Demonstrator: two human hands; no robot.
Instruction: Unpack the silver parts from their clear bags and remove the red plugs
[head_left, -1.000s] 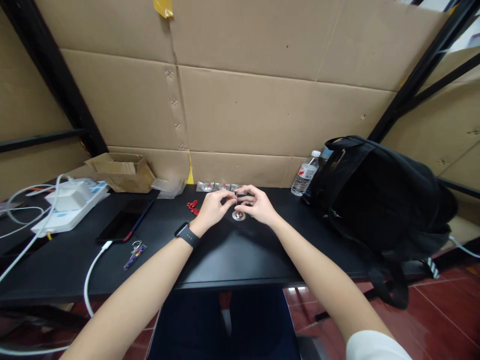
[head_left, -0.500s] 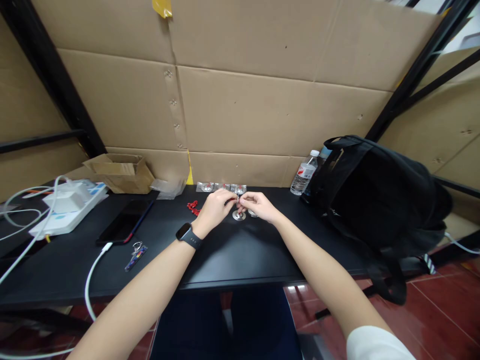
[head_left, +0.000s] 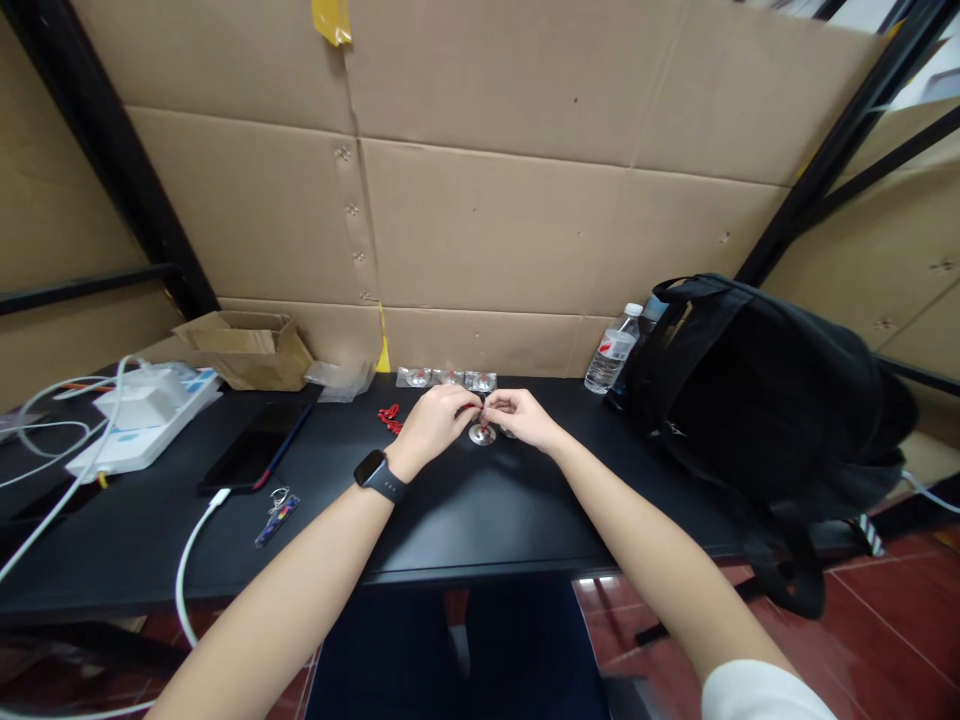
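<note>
A shiny round silver metal disc (head_left: 482,435) hangs or stands just below my fingertips, with a bit of red cord at its middle. My left hand (head_left: 437,425), with a dark watch on the wrist, pinches at the top of this cord. Opposite it, my right hand (head_left: 523,418) pinches at the same spot, thumb and fingers closed. The fingertips meet, so the exact hold is partly hidden. Another silver disc lies mostly hidden behind my right hand. Just left of my left hand is a heap of red cords (head_left: 389,418).
Clear packets (head_left: 448,378) with similar silver discs lie along the cardboard wall. At left are plastic bags (head_left: 341,380), a cardboard box (head_left: 259,350), a phone (head_left: 255,447), a keychain (head_left: 277,517) and a power strip (head_left: 161,430). A water bottle (head_left: 611,350) and black backpack (head_left: 765,400) stand at right.
Both hands stay together over the silver disc, and their fingertips have shifted slightly as they work the cord. The whole view has moved a little, with the scene sitting slightly lower and further right.
</note>
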